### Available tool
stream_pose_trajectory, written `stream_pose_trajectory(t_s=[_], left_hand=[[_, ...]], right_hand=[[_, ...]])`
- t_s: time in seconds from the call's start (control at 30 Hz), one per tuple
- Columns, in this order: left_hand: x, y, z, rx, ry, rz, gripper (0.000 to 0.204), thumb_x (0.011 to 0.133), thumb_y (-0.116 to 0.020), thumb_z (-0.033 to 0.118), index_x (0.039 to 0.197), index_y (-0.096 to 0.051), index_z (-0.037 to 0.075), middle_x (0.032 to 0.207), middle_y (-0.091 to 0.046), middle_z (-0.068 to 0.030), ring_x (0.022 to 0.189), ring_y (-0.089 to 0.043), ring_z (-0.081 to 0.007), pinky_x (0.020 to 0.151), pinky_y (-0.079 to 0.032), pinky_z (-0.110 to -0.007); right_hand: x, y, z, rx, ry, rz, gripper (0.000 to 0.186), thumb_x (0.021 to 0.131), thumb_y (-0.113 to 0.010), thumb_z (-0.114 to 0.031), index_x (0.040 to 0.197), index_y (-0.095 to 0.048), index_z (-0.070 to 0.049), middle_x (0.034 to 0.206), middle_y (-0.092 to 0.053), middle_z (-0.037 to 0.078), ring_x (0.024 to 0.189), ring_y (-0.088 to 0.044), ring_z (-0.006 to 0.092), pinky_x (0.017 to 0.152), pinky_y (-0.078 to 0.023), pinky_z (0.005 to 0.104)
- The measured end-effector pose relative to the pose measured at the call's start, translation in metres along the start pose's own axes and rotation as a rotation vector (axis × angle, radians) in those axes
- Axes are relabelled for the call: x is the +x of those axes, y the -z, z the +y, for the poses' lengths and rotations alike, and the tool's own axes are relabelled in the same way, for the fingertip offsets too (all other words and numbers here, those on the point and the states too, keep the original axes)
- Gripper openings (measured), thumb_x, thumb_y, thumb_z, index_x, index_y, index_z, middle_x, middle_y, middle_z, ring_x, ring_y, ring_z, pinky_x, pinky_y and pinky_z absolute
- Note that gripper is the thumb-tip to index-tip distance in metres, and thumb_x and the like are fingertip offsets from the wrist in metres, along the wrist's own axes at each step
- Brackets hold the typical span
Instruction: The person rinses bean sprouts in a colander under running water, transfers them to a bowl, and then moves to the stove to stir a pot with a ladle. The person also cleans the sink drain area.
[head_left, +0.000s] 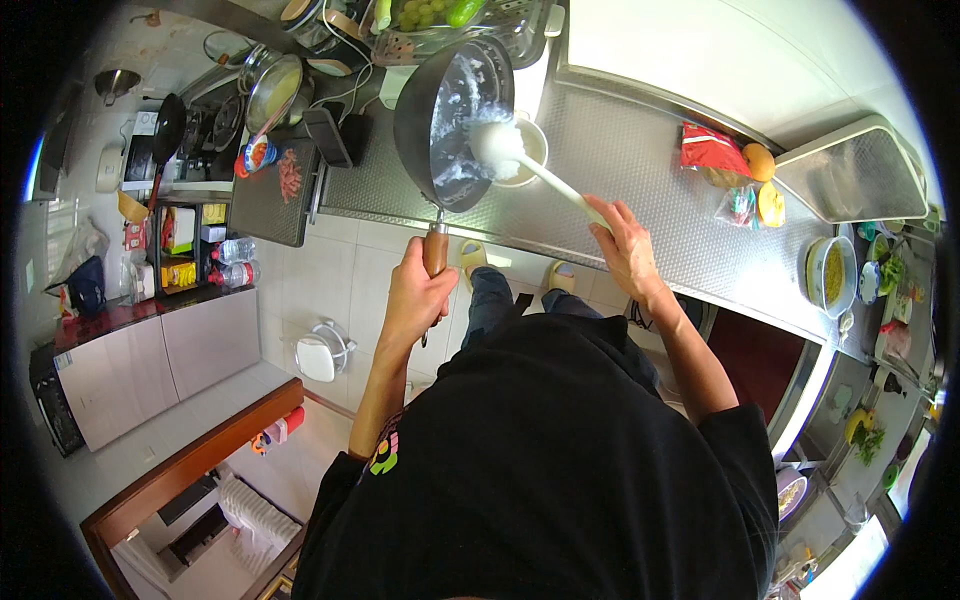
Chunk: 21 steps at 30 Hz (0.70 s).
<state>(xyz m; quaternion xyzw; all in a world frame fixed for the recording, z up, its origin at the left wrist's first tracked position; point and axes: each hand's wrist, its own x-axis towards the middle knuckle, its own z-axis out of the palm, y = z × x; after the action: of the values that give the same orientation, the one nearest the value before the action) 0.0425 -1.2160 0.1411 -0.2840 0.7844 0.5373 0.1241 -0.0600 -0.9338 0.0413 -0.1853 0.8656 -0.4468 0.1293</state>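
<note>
My left hand (410,302) is closed round the wooden handle of a dark wok (412,130). The wok is tipped on its side above the counter, its mouth facing right, with white food smeared over the inside. In my right hand (628,250) is the long handle of a white ladle (495,146), its bowl at the wok's rim. Directly below the ladle stands a white bowl (538,150), partly covered by ladle and wok. White food shows at the bowl's edge; how full it is, I cannot tell.
Behind the wok sits a clear tray (525,40) of green fruit. A cutting board (262,215) with pink meat strips lies left. On the steel counter (620,135) to the right are a red packet (705,148), orange fruit (758,162), a wire basket (850,170) and a glass bowl (830,275).
</note>
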Motion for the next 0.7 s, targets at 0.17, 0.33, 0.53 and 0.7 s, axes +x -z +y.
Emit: stream_pose_trajectory(t_s=[0.17,0.33,0.53,0.7], left_hand=[[-0.001,0.003,0.000,0.002,0.004,-0.004,0.021,0.086,-0.060,0.008,0.099,-0.044,0.002,0.058,-0.053,-0.0044,0.039,-0.052,-0.0124,0.035,-0.038,-0.029],[-0.003,0.003,0.001,0.012,-0.004,-0.024,0.021,0.086,-0.060,0.007,0.099,-0.045,0.001,0.059,-0.054,-0.0049,0.040,-0.052,-0.0126,0.036,-0.038,-0.030],[-0.001,0.009,-0.004,0.002,-0.006,-0.019,0.022,0.086,-0.060,0.007,0.100,-0.045,0.001,0.059,-0.054,-0.0052,0.040,-0.052,-0.0123,0.036,-0.038,-0.030],[0.000,0.014,-0.007,-0.114,-0.003,-0.057,0.021,0.088,-0.060,0.006,0.101,-0.045,0.002,0.060,-0.051,-0.0030,0.040,-0.049,-0.0105,0.036,-0.036,-0.029]], right_hand=[[0.034,-0.020,-0.010,0.114,0.109,0.162,0.041,0.095,-0.059,-0.008,0.135,-0.054,-0.012,0.102,-0.059,0.017,0.083,-0.061,0.0369,0.073,-0.050,0.0434],[0.037,-0.033,0.000,0.007,0.078,0.125,0.042,0.094,-0.059,-0.009,0.135,-0.053,-0.014,0.103,-0.060,0.018,0.087,-0.062,0.0388,0.075,-0.051,0.0461],[-0.006,-0.017,0.010,0.003,0.050,0.084,0.044,0.095,-0.058,-0.009,0.139,-0.051,-0.013,0.095,-0.057,0.015,0.084,-0.061,0.0313,0.074,-0.050,0.0390],[0.033,-0.044,-0.013,0.462,0.027,0.047,0.044,0.099,-0.058,-0.013,0.142,-0.048,-0.011,0.090,-0.054,0.005,0.085,-0.054,0.0160,0.074,-0.046,0.0306]])
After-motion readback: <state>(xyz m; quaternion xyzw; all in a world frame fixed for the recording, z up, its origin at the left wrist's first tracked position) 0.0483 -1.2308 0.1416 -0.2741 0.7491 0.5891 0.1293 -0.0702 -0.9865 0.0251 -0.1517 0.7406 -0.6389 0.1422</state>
